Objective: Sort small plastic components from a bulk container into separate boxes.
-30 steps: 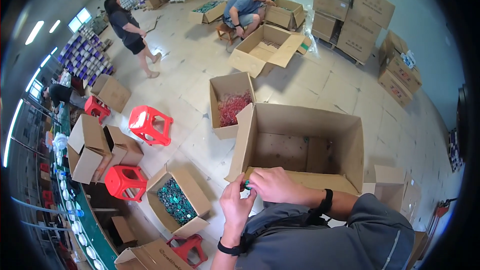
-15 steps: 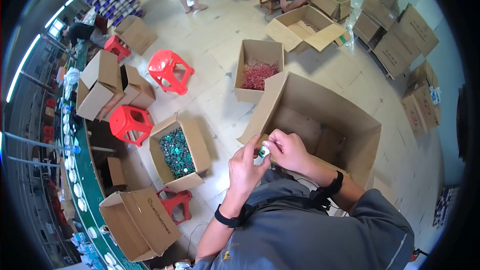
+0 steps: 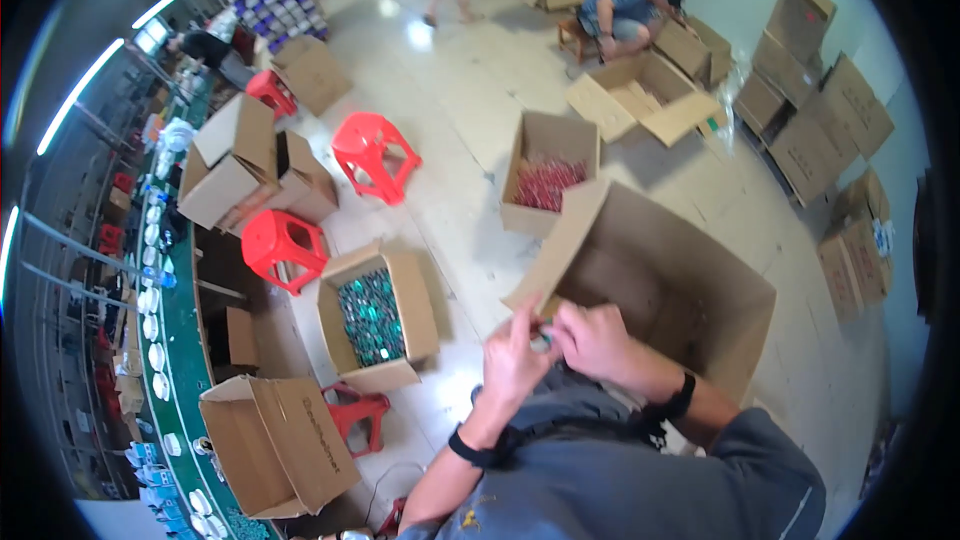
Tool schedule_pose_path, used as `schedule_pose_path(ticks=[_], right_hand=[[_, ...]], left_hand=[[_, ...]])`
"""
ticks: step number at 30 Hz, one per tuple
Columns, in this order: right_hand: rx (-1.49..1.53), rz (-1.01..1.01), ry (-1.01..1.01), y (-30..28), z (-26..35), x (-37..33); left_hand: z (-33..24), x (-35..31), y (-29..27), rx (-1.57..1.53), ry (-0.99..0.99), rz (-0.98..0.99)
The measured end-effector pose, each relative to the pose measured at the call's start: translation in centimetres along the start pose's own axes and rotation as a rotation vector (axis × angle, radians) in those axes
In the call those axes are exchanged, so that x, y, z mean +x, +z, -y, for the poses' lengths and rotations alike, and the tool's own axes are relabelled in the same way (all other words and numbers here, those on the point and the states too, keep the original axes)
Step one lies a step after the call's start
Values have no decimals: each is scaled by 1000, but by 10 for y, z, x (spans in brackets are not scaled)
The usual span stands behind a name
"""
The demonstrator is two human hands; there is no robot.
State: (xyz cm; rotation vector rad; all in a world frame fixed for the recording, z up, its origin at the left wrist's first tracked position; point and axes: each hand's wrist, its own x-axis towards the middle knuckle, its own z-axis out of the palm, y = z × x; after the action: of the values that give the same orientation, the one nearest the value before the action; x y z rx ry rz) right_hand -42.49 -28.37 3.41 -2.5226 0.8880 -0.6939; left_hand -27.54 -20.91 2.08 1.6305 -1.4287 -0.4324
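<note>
A slipped pinch could drop the small green piece [image 3: 542, 341] into the open carton [image 3: 705, 270].
Head view, lower centre: fingers of the left hand [image 3: 514, 362] and right hand [image 3: 597, 342] pinch it, seemingly above the carton's near edge.

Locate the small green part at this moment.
In the head view, the small green part is somewhat right of and below centre, held between the left hand and right hand, near the big open box.

The small green piece [image 3: 543, 342] is blurred, partly hidden.
</note>
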Motion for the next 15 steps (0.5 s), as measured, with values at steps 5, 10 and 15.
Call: schedule_pose_path(ticks=[5, 10, 15], right_hand=[[462, 14, 385, 20, -20, -2], [251, 42, 165, 17, -18, 4], [153, 38, 36, 15, -5, 2]], left_hand=[[-1, -3, -1, 63, 27, 8], [2, -5, -2, 15, -1, 23], [13, -10, -1, 4, -27, 30]])
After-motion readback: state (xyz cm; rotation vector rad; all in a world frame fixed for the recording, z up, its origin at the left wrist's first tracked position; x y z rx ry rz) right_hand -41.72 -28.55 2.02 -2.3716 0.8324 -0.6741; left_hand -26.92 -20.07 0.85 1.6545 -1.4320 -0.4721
